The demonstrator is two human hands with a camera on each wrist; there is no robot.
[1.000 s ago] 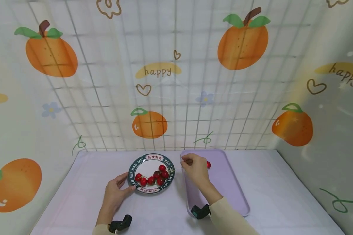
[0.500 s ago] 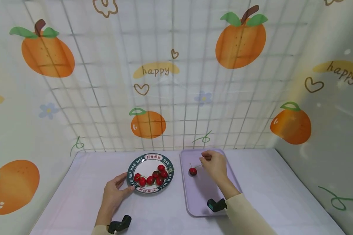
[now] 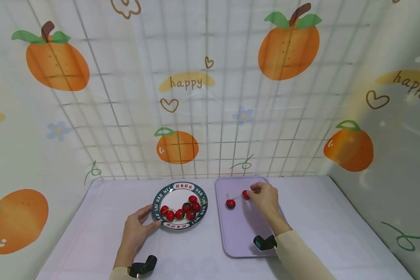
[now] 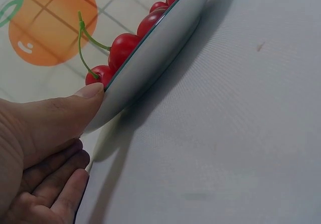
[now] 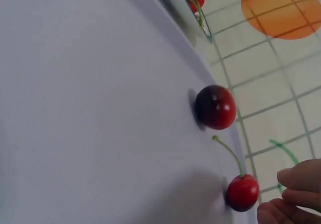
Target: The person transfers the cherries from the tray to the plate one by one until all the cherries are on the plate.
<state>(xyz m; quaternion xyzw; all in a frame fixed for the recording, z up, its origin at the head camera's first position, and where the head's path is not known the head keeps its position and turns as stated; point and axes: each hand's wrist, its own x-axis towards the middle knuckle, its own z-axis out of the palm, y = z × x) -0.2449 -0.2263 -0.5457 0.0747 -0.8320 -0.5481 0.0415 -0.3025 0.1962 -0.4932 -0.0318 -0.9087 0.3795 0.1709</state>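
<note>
A round white plate (image 3: 175,197) with a dark green patterned rim bears several red cherries (image 3: 179,214). My left hand (image 3: 134,231) holds it by the near left edge, the thumb on the rim in the left wrist view. On the lilac tray (image 3: 243,237) lie two cherries with stems, a darker cherry (image 3: 230,203) and a brighter cherry (image 3: 245,195) behind it to the right. My right hand (image 3: 266,199) is just right of the brighter cherry (image 5: 243,193); in the right wrist view a small gap parts the fingertips from it.
The plate stands left of the tray on a white-covered table (image 3: 192,256). Behind them hangs a curtain (image 3: 210,116) printed with oranges, over a wire grid. Each wrist wears a small black camera, such as the right camera (image 3: 264,242).
My right hand has moved right from the tray's left edge. The darker cherry now lies in the tray's left part, and the hand is beside the other. The left hand stays at the plate.
</note>
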